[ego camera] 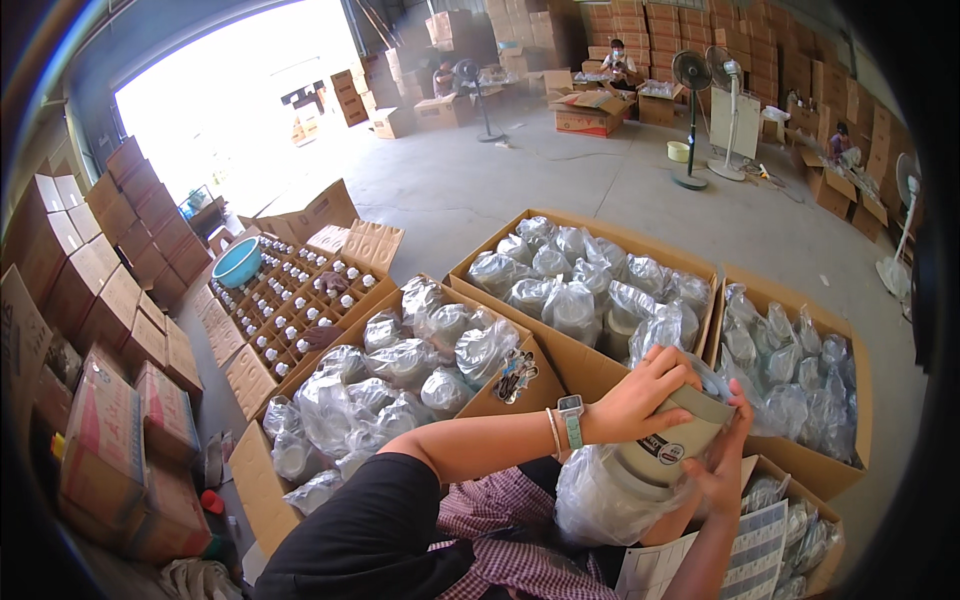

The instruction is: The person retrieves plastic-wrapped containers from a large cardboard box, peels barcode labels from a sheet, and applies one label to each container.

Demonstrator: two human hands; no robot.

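Note:
My left hand (651,397) is closed over the upper side of a beige cylindrical container (651,448) with a dark label and a round sticker. My right hand (724,457) grips its other side, fingers at the top rim and thumb on the wall. The container tilts above my lap, its lower part inside a crumpled clear plastic bag (600,502). A greyish piece shows at its top between my hands; I cannot tell what it is. Beneath my right forearm lies a printed sheet (754,551). A cardboard box of plastic-wrapped containers (574,304) stands just beyond my hands.
More boxes of bagged items stand left and right. At left, a divided carton (247,375) holds white-capped bottles and a blue basin (237,262); a co-worker's hands reach in. Pedestal fans (691,71), stacked cartons (142,225) and seated people (621,67) are farther off.

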